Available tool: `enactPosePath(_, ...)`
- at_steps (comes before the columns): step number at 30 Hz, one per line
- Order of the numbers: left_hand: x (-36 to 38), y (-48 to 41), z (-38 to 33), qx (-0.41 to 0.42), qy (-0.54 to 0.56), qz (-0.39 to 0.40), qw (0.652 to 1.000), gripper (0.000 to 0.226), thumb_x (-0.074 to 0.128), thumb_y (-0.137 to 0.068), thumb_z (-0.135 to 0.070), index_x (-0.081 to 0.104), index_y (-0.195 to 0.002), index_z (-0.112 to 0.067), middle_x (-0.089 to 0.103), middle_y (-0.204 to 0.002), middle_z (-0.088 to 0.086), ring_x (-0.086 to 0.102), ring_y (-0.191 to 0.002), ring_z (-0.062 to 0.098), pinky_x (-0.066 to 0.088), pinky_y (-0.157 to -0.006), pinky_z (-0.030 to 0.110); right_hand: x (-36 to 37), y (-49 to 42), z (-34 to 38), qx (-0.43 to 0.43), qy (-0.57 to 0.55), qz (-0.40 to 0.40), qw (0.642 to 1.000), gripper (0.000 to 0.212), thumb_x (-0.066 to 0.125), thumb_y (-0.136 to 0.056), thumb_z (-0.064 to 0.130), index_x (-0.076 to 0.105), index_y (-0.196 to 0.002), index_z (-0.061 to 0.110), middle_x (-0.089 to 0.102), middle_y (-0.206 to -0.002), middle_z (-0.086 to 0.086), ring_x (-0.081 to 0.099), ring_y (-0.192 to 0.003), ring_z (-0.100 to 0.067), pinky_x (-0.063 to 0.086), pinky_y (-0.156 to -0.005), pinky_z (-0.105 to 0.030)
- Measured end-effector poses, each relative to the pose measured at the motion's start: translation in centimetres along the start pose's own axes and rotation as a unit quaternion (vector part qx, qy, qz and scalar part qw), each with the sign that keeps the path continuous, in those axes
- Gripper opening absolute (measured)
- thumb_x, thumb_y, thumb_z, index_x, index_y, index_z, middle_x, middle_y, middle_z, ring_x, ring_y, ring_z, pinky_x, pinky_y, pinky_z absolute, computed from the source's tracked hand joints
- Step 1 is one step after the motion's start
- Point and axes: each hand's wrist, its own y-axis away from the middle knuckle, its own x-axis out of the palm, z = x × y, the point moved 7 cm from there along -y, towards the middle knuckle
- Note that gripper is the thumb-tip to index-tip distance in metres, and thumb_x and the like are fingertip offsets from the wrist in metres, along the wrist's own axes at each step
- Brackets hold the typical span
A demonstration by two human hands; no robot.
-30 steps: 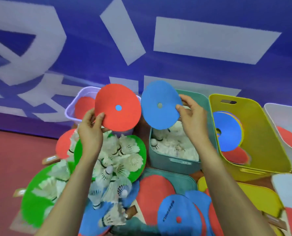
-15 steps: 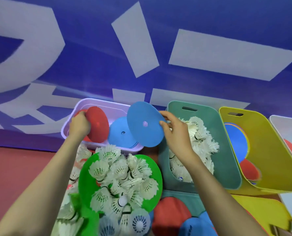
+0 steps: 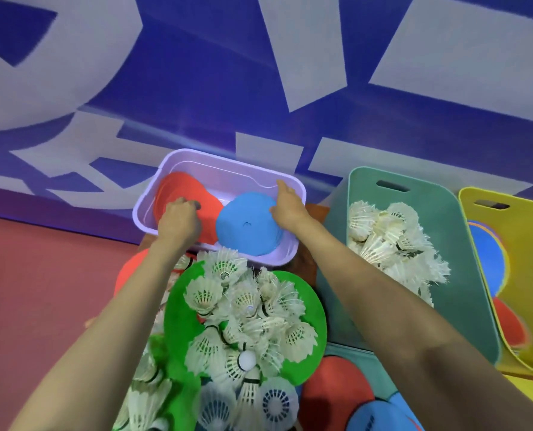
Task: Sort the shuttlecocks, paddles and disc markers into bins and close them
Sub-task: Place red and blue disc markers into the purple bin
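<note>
We're over the lilac bin [image 3: 221, 169], leftmost of three, and it holds two stacks: red disc markers [image 3: 184, 191] and blue disc markers [image 3: 246, 225]. The left hand [image 3: 179, 217] curls its fingers onto the red ones. The right hand [image 3: 287, 206], fingers stretched, touches the blue stack's far edge. To the right, the teal bin [image 3: 445, 231] is heaped with shuttlecocks [image 3: 383, 237].

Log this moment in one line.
stage: discs into bin | left hand: holds red disc in lilac bin | right hand: at blue disc edge
</note>
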Motion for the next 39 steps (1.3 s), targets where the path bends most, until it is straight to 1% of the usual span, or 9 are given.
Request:
enactPosePath(6,-1.4,5.0,-5.4,0.071,0.004,-0.046,0.996,0.038,0.060,-0.083,-0.007,0.059,-0.121,-0.007,0.056,-0.124,0.016,0.048,-0.113,0.037,0.040,-0.093,0.041,-0.4,5.3,0.9,-0.112,0.067,0.029,0.991,0.050,0.058,-0.090,0.021,0.042,-0.136,0.013,0.041,-0.139,-0.012,0.036,-0.129,-0.031,0.030,-0.108,-0.038)
enactPosePath(10,-2.0,10.5,-11.6,0.143,0.023,-0.055,0.988,0.036,0.062,-0.082,-0.011,0.061,-0.118,-0.008,0.057,-0.122,0.015,0.049,-0.112,0.036,0.039,-0.094,0.041,-4.3,12.6,-1.9,-0.172,0.094,-0.088,0.977,0.043,0.057,-0.088,0.017,0.051,-0.130,0.012,0.051,-0.130,-0.008,0.041,-0.124,-0.027,0.028,-0.107,-0.032)
enactPosePath(14,-1.8,17.1,-18.2,0.262,0.062,-0.114,0.956,0.028,0.058,-0.079,-0.013,0.066,-0.105,-0.008,0.063,-0.110,0.012,0.058,-0.099,0.034,0.045,-0.084,0.039,-8.1,21.4,-7.5,-0.217,0.058,-0.199,0.954,0.034,0.053,-0.087,0.017,0.059,-0.118,0.006,0.059,-0.116,-0.010,0.045,-0.115,-0.022,0.030,-0.104,-0.028)
enactPosePath(20,0.3,26.7,-26.7,0.395,0.138,-0.154,0.895,0.028,0.059,-0.082,-0.007,0.061,-0.111,-0.008,0.060,-0.115,0.012,0.055,-0.106,0.028,0.044,-0.089,0.038,-12.0,32.7,-18.9,-0.135,0.055,-0.289,0.946,0.029,0.052,-0.089,0.016,0.058,-0.118,0.011,0.058,-0.115,-0.006,0.048,-0.113,-0.021,0.031,-0.104,-0.027)
enactPosePath(25,6.4,35.1,-33.0,0.485,0.134,-0.084,0.860,0.034,0.056,-0.082,-0.009,0.051,-0.115,-0.014,0.058,-0.116,0.013,0.050,-0.106,0.026,0.041,-0.090,0.034,-12.6,39.7,-27.6,-0.086,0.051,-0.330,0.939,0.033,0.053,-0.088,0.008,0.057,-0.121,0.008,0.058,-0.115,-0.009,0.050,-0.110,-0.024,0.030,-0.103,-0.021)
enactPosePath(29,13.6,39.2,-35.2,0.457,0.079,0.011,0.886,0.038,0.046,-0.080,-0.018,0.047,-0.118,-0.019,0.059,-0.116,0.012,0.055,-0.101,0.026,0.042,-0.087,0.032,-10.3,42.5,-34.0,-0.054,0.029,-0.300,0.952,0.036,0.057,-0.086,0.008,0.056,-0.121,0.008,0.057,-0.115,-0.010,0.051,-0.109,-0.025,0.040,-0.095,-0.034)
enactPosePath(31,17.0,40.1,-35.0,0.394,0.071,0.075,0.913,0.044,0.044,-0.079,-0.021,0.050,-0.122,-0.018,0.057,-0.120,0.013,0.057,-0.106,0.030,0.047,-0.090,0.034,-7.8,42.5,-37.4,-0.003,0.026,-0.229,0.973,0.040,0.060,-0.084,0.011,0.055,-0.124,0.008,0.055,-0.118,-0.013,0.051,-0.112,-0.031,0.040,-0.097,-0.038)
enactPosePath(34,21.5,41.2,-34.4,0.266,0.072,0.181,0.944,0.050,0.059,-0.084,-0.024,0.049,-0.131,-0.011,0.047,-0.133,0.011,0.046,-0.122,0.030,0.039,-0.102,0.036,-3.7,42.6,-42.2,0.096,0.021,-0.084,0.992,0.057,0.064,-0.083,0.018,0.043,-0.134,0.006,0.045,-0.130,-0.017,0.042,-0.122,-0.035,0.034,-0.103,-0.040)
enactPosePath(39,25.4,42.8,-35.3,0.139,0.005,0.218,0.966,0.063,0.061,-0.084,-0.029,0.035,-0.138,-0.009,0.039,-0.134,0.012,0.036,-0.124,0.031,0.035,-0.102,0.038,-1.1,42.9,-46.1,0.185,-0.030,-0.016,0.982,0.057,0.063,-0.086,0.028,0.037,-0.129,0.000,0.041,-0.130,-0.019,0.037,-0.125,-0.033,0.037,-0.097,-0.038)
